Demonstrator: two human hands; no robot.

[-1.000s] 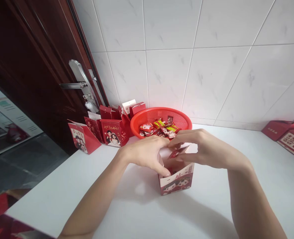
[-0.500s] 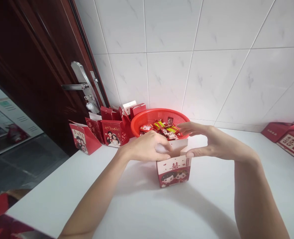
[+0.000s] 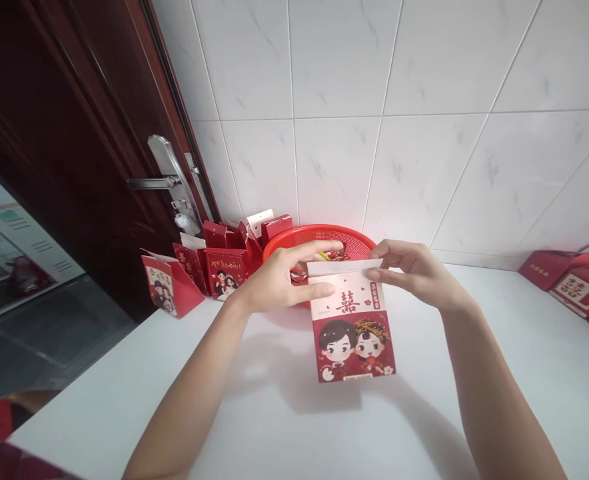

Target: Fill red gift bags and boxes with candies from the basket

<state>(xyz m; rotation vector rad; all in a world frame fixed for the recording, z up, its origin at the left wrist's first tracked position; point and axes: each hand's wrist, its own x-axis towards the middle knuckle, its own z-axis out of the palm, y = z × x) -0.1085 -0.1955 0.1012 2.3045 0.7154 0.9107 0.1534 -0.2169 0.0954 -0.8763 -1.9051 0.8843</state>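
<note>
A red and pale-pink paper candy box (image 3: 352, 333), printed with a cartoon couple and a red double-happiness sign, is held up in front of me, its front face tilted toward me. Its shadow falls on the white table below. My left hand (image 3: 292, 277) grips the upper left, thumb on the front and fingers stretched over the back. At the upper right corner, my right hand (image 3: 404, 267) pinches the top edge. Behind the box stands a red plastic basket (image 3: 324, 232) with wrapped candies (image 3: 332, 256), partly hidden by the box and my left hand.
Several red paper boxes (image 3: 227, 267) stand at the table's back left. More red boxes (image 3: 579, 287) sit at the right edge. A tiled wall (image 3: 339, 167) borders the white table (image 3: 269, 427) behind, and a dark door (image 3: 74, 100) with a metal handle is at left.
The box has been lifted and tilted so that its front now faces me. My left fingers have moved from its opening to its upper left; my right hand has closed on the top corner.
</note>
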